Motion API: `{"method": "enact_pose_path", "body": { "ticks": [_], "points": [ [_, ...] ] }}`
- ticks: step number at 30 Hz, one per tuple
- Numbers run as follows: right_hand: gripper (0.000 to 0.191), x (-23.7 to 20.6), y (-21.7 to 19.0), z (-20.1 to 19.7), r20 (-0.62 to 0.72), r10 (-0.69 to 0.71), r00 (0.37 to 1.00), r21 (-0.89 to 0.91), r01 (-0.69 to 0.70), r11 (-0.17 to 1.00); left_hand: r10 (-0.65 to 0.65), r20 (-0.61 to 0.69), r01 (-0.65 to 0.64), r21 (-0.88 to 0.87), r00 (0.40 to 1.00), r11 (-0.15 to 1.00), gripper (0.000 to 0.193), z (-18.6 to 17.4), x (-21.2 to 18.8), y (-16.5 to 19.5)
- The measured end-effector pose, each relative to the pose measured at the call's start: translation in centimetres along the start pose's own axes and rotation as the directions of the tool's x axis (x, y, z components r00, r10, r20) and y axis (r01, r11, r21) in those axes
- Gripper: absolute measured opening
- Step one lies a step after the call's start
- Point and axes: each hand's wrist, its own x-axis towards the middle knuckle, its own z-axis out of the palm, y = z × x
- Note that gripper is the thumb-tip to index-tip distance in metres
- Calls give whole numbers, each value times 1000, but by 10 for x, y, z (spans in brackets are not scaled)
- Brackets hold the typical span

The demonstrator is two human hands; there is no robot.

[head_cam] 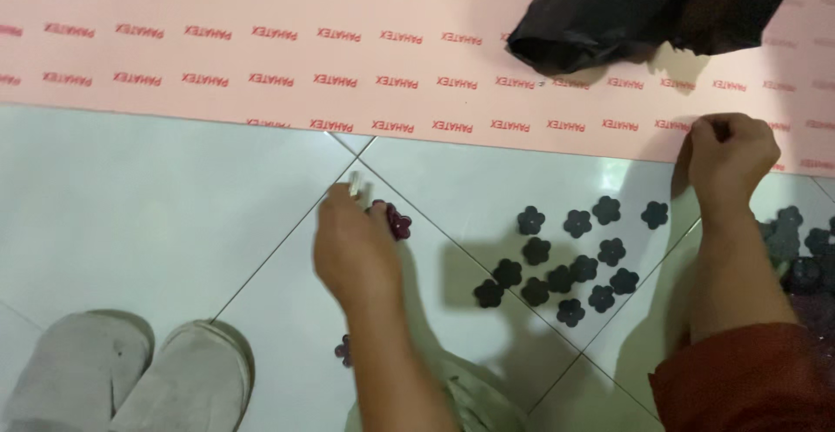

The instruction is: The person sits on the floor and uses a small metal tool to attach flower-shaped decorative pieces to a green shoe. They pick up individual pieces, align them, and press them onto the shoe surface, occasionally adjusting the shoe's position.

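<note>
My left hand (352, 245) hovers over the white floor tiles, blurred, with its fingers closed around a dark maroon flower-shaped piece (398, 221). A small whitish thing (355, 187) sticks out at its fingertips. My right hand (731, 158), on an arm with a red sleeve, is closed in a fist at the near edge of a pink printed sheet (261, 49). Whether it pinches the sheet I cannot tell. Between my hands, several black flower-shaped pieces (565, 258) lie scattered on a tile.
A crumpled black plastic bag (644, 6) lies on the pink sheet at top right. More dark flower pieces (800, 241) sit at the right edge, and one (345, 350) lies beside my left forearm. Two grey slippers (130, 380) are at the bottom left.
</note>
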Motion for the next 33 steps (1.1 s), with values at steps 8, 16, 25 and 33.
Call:
{"method": "enact_pose_path", "body": {
  "ticks": [8, 16, 25, 33],
  "points": [
    [15, -80, -75, 1, 416, 163, 894, 481, -369, 795, -13, 72, 5, 100, 997, 995, 30, 6, 8, -13],
    [12, -174, -139, 14, 647, -37, 761, 622, -500, 603, -93, 150, 52, 254, 984, 966, 26, 18, 12, -7],
    [10, -171, -174, 6, 560, -59, 826, 660, -402, 634, 288, 122, -273, -122, 950, 954, 19, 17, -6, 25],
    [13, -140, -190, 0, 328, 106, 939, 589, -291, 754, 289, 515, 46, -543, 807, 839, 26, 18, -21, 61]
  ]
}}
